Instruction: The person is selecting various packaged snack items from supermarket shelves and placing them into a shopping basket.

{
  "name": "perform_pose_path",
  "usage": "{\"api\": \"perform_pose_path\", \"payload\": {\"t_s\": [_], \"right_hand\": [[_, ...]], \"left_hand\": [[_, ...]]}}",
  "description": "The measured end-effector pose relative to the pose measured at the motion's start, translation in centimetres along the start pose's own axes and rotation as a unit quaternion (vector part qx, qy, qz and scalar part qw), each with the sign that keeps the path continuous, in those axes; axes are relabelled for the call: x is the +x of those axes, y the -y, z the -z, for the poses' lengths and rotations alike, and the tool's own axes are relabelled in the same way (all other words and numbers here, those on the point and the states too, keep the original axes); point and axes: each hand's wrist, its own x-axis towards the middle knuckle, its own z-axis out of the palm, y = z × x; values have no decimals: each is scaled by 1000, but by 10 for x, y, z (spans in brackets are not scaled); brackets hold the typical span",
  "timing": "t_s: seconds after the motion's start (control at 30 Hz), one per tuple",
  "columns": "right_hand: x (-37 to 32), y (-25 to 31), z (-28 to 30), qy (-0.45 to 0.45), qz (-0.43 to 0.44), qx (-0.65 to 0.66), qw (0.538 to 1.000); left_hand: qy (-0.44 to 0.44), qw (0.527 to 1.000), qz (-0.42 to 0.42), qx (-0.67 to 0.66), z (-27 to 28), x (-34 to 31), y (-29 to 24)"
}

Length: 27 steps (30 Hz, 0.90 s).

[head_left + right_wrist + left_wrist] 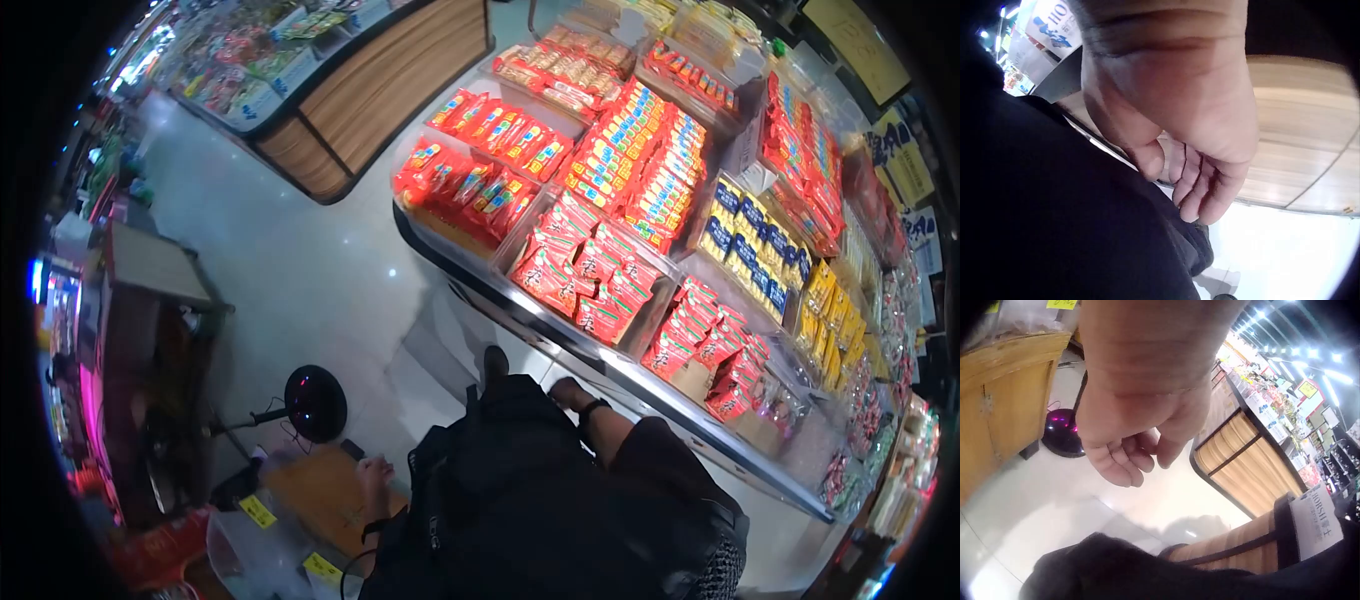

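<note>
My left hand hangs at my side in the head view, near the brown wooden cabinet. In the left wrist view the same hand has loosely curled fingers and holds nothing, above the pale floor. My right hand hangs low beside the display counter. The right wrist view shows this hand relaxed, with its fingers bent a little and nothing in them. Dark clothing lies close to it, and the counter's wooden panel stands behind.
Bins of red snack packets and blue-and-yellow packets fill the counter on the right. A second wood-sided counter stands farther ahead. A black round base is on the tiled floor at left, near the wooden cabinet.
</note>
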Motion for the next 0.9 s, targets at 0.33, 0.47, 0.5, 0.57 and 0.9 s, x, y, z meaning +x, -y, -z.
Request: {"api": "perform_pose_path", "payload": {"t_s": [0.33, 0.47, 0.5, 0.57, 0.9], "right_hand": [[90, 36, 90, -117, -250, 346, 897], [117, 56, 107, -132, -373, 495, 774], [140, 50, 90, -135, -382, 456, 792], [171, 58, 97, -90, -343, 335, 873], [273, 162, 190, -129, -343, 576, 731]], "left_hand": [[55, 995, 76, 43, -22, 106, -124], [63, 990, 60, 115, -23, 184, -180], [70, 987, 54, 131, -24, 203, -199], [79, 983, 38, 160, -18, 241, -240], [106, 984, 19, 141, 1, 348, -361]]}}
